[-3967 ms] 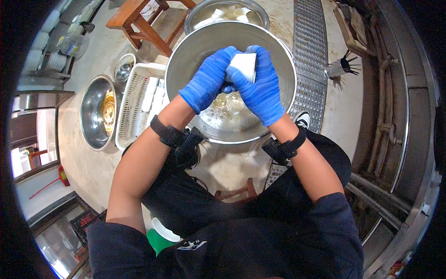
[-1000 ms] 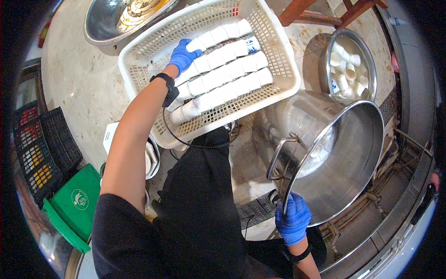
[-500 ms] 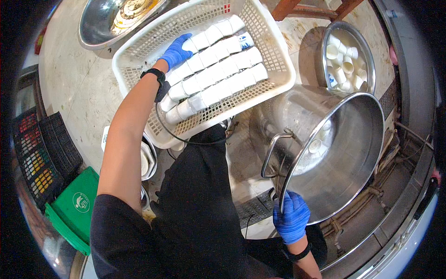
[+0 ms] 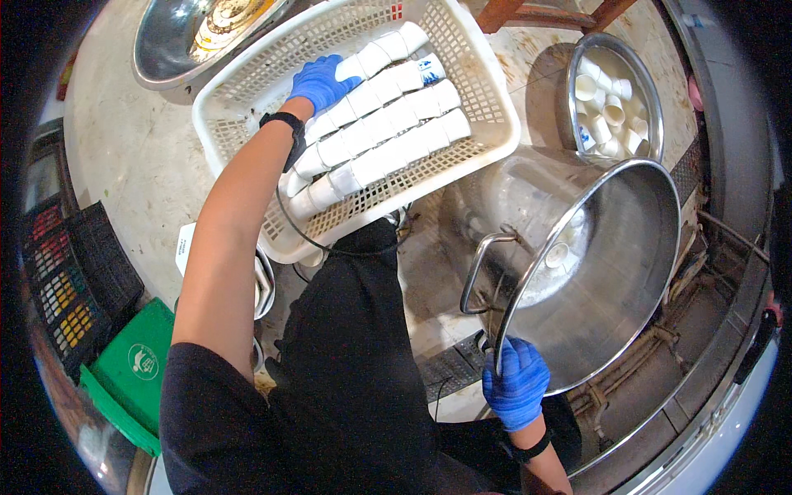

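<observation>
Rows of stacked white cups [image 4: 384,124] lie in a white plastic basket [image 4: 502,136]; one cup has a blue pattern. My left hand [image 4: 324,84], in a blue glove, rests against the near end of the farthest row, thumb and fingers apart. Its palm is hidden, along with some of the cups under it. A big steel stockpot [image 4: 610,280] lies tipped on its side, its mouth facing right. My right hand [image 4: 517,384], also blue-gloved, is closed around the pot's rim below the side handle. A few white cups [image 4: 558,254] sit inside the pot.
A steel basin [image 4: 657,111] at the far right holds white cups in liquid. Another steel basin [image 4: 157,54] with brown residue stands at the far left. Black crates [image 4: 103,256] and a green lid-like piece [image 4: 132,371] are at left. A wooden stool [image 4: 549,15] stands behind.
My left hand has shifted slightly right, its thumb spread over the cups' end. My right hand keeps its grip on the pot's rim. The whole view has shifted a little.
</observation>
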Demonstrator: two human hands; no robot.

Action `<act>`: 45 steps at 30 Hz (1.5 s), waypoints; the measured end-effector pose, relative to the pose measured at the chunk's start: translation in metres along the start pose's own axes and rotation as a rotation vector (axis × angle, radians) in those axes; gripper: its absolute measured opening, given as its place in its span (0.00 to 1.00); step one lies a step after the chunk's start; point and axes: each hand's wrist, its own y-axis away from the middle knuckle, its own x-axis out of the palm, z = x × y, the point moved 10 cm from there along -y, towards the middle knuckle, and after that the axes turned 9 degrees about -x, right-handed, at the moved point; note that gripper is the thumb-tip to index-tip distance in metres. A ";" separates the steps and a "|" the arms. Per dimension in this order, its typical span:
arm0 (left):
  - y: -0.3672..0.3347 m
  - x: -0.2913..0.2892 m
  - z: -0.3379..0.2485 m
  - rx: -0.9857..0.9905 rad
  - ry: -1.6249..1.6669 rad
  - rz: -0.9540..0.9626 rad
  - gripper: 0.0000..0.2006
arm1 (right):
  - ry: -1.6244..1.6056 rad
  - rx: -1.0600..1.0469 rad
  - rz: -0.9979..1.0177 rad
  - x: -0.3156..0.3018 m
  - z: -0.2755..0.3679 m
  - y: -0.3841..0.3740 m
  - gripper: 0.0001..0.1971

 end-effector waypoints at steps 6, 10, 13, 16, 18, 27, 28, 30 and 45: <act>-0.010 -0.003 -0.029 0.069 -0.001 -0.115 0.41 | -0.002 -0.001 -0.001 -0.001 0.001 0.001 0.29; -0.018 -0.009 -0.049 0.051 -0.014 -0.109 0.41 | 0.002 -0.009 0.002 -0.001 0.001 0.001 0.30; -0.032 -0.008 -0.058 0.089 0.017 -0.164 0.41 | -0.001 -0.005 0.013 0.002 -0.001 0.003 0.29; -0.051 0.009 -0.059 0.149 0.092 -0.159 0.39 | 0.005 -0.019 0.009 0.000 0.001 0.004 0.29; -0.056 0.018 -0.064 0.199 0.129 -0.123 0.38 | 0.002 0.008 0.033 0.002 -0.001 0.004 0.28; -0.045 0.005 -0.073 0.158 0.177 -0.098 0.38 | -0.003 -0.010 0.022 0.001 0.000 0.001 0.27; -0.043 0.001 -0.080 0.129 0.156 -0.073 0.39 | 0.000 -0.008 0.025 0.001 0.000 0.001 0.27; -0.045 0.002 -0.091 0.104 0.140 -0.044 0.40 | 0.011 0.002 0.035 0.002 -0.001 0.003 0.27; -0.065 0.004 -0.111 0.053 0.045 -0.072 0.38 | -0.031 -0.021 0.011 -0.003 0.003 -0.003 0.22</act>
